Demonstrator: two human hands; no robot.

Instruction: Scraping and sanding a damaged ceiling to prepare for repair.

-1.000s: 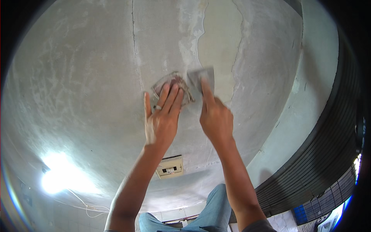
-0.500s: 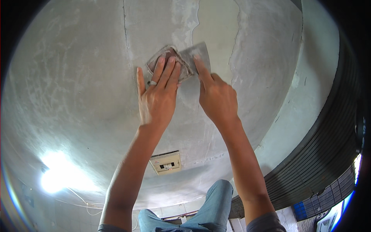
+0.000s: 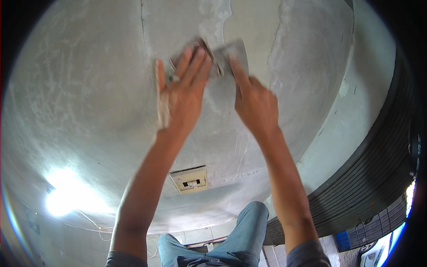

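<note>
Head view: above the cream wall box (image 3: 190,180), the left hand (image 3: 182,101) is gripping a crusted plate (image 3: 216,67), the right hand (image 3: 259,107) is holding a flat scraper (image 3: 240,50), grey wall (image 3: 98,89) is looking mostly coated, but that ragged pale strip (image 3: 252,26) is looking unfinished.

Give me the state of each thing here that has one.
Left hand: fingers extended over a crusted flat piece, thumb hidden
Crusted flat piece: partly covered, blurred
Right hand: closed on the grey blade, index finger extended
Grey blade: gripped
Lamp: lit
Wall: cracked, patchy
Cream wall panel: dark gap along its upper edge
</note>
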